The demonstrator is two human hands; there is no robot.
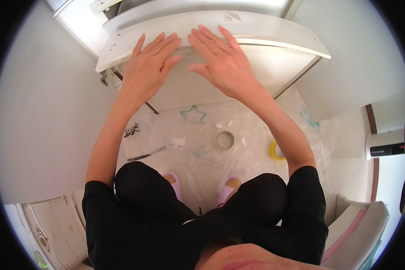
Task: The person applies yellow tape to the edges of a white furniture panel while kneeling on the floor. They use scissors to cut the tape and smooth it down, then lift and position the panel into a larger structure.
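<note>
Both hands are stretched forward at a white furniture panel [274, 30], whose long edge runs across the view. My left hand [149, 67] is open, its fingers spread and their tips over the panel's near edge. Beside it, my right hand [224, 62] is also open, slightly blurred, with the thumb pointing in toward the left thumb. Neither hand holds anything. Whether the fingertips press on the panel or hover just above it, I cannot tell. A metal fitting [104, 78] hangs under the panel's left end.
Clear plastic sheeting [194, 130] covers the floor between my feet and the furniture. On it lie a tape roll [225, 140], a yellow tape roll [276, 150] and paper scraps [177, 142]. Large pale panels [49, 117] stand at both sides. A padded white seat [357, 234] is at lower right.
</note>
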